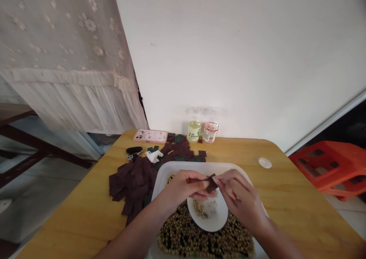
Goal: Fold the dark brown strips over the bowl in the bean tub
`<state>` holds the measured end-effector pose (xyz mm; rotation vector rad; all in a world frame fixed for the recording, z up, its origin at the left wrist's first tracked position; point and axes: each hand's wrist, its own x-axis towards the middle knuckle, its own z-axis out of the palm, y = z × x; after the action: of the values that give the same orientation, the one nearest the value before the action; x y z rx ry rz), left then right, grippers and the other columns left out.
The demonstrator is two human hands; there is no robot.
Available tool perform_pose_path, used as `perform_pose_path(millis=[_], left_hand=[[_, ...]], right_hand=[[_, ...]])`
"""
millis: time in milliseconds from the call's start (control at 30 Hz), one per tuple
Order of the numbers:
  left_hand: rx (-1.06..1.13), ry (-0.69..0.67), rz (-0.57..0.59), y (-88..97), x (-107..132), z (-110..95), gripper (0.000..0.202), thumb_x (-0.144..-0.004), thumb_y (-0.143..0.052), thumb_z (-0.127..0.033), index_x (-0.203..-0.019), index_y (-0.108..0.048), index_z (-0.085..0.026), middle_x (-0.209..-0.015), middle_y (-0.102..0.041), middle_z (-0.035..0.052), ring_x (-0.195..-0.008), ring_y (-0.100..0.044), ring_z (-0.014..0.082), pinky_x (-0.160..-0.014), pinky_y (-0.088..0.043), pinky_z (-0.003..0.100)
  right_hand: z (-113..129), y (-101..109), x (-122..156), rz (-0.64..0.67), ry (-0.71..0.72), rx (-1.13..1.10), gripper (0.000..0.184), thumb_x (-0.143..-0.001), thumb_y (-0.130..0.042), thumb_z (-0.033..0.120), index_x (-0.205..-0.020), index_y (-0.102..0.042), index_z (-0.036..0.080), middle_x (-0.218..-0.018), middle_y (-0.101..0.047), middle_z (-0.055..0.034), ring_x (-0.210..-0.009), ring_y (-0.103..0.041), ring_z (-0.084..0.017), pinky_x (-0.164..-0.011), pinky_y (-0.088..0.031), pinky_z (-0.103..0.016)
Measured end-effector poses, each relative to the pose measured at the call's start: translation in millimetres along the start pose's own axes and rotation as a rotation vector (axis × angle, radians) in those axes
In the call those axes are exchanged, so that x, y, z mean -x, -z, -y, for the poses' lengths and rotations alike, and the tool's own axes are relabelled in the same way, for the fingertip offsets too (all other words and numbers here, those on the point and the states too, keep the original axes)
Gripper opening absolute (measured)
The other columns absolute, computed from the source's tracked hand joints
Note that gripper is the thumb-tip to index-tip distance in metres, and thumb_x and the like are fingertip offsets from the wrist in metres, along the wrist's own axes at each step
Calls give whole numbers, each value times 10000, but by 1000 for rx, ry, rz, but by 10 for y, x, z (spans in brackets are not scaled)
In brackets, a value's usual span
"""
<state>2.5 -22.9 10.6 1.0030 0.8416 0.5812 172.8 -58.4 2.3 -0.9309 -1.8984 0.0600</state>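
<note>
My left hand (187, 186) pinches a small dark brown rectangular piece (211, 185), perhaps cloth, between thumb and fingers. At its right edge the closed fingertips of my right hand (240, 192) grip the same piece. Both hands hover above a white bowl (215, 221) with a dark rim, which holds some pale beads (199, 207) and a few whitish bits. The bowl rests on many round yellowish and dark beads (183, 236) filling a white plastic tray (171, 167). Left of the tray lies a heap of similar brown pieces (137, 183), with some dark green ones among them.
On the wooden table (288, 198) are a phone in a pink case (150, 136), keys with a black fob (134, 151), a crumpled tissue (153, 156), two bottles (194, 129) against the white wall, and a white cap (265, 162). A red stool (331, 167) stands at right.
</note>
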Motion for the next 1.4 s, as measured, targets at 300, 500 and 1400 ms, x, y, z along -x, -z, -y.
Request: perform_pose_path(millis=[300,500,1400], left_hand=[[14,4,12,10,-7,10,339,-599,-740,-394,-792,-678,-123,-717,-710,85,-752,-678,222,-691,-515,301],[6,26,15,-4,9,-3,342,-594,-741,-401,-773,-674,-117,-733,-711,95,-757,-678,227,-691,-512,302],[36,14,24,25,0,13,281,-627,-736,-354,-798,-683,-138,-726,-717,60,-717,-682,177,-637,-521,232]], right_hand=[[-4,-5,0,-7,22,11,346,-766,-508,-11,-567,-326,204,-706,-529,-22,-683,-561,-128,-560,-456,-248],[-14,-9,7,-21,21,13,347,-768,-506,-14,-572,-326,209,-705,-529,-23,-707,-567,-135,-578,-471,-258],[19,14,-25,4,39,-15,290,-778,-495,-6,-597,-392,196,-722,-524,-27,-702,-555,-125,-567,-471,-240]])
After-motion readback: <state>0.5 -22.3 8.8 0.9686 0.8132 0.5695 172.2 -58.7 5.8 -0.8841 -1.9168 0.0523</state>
